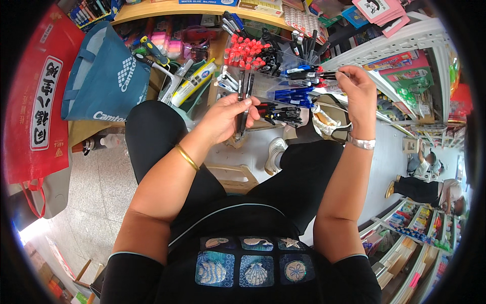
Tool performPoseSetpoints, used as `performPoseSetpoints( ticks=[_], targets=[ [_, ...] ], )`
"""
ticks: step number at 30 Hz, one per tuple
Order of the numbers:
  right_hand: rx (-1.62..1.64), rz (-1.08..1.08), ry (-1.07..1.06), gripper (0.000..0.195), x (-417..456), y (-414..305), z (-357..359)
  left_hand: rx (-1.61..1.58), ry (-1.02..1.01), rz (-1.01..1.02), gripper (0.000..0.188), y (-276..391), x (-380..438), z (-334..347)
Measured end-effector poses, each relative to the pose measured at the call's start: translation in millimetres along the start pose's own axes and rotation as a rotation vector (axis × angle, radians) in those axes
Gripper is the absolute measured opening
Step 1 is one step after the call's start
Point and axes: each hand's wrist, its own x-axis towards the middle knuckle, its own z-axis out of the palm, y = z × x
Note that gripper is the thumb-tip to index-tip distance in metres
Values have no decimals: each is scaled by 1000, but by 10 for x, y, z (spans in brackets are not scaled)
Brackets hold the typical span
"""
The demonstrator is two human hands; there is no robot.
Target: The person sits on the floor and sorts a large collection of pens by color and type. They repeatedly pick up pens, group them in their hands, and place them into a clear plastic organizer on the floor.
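Observation:
My left hand (228, 116) is closed around a few black pens (246, 83), held roughly upright in front of a clear plastic pen organizer (262, 85). My right hand (357, 85) pinches the end of a black pen (315, 75) that lies sideways over the organizer's right side. Inside the organizer, red-capped pens (243, 51) stand beside black-capped pens (269, 49). Blue pens (294, 97) lie in a compartment between my hands, above a bunch of black and red pens (281, 114). White-ended pens (227, 80) sit at the left.
A blue tote bag (104, 76) and a red bag (41, 95) stand at the left. A yellow-and-white tube (193, 83) leans beside the organizer. White metal shelving (383, 36) rises at the right. Beyond it, a person (425, 192) is in the aisle.

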Motion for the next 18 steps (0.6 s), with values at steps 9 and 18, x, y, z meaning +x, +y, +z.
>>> performPoseSetpoints(
  ticks=[9,18],
  targets=[
    [409,389,-301,13,-352,92,-48,-13,30,-37,26,104,-32,140],
    [315,456,-508,15,-486,204,363,-35,-112,-324,37,44,-117,80]
  ],
)
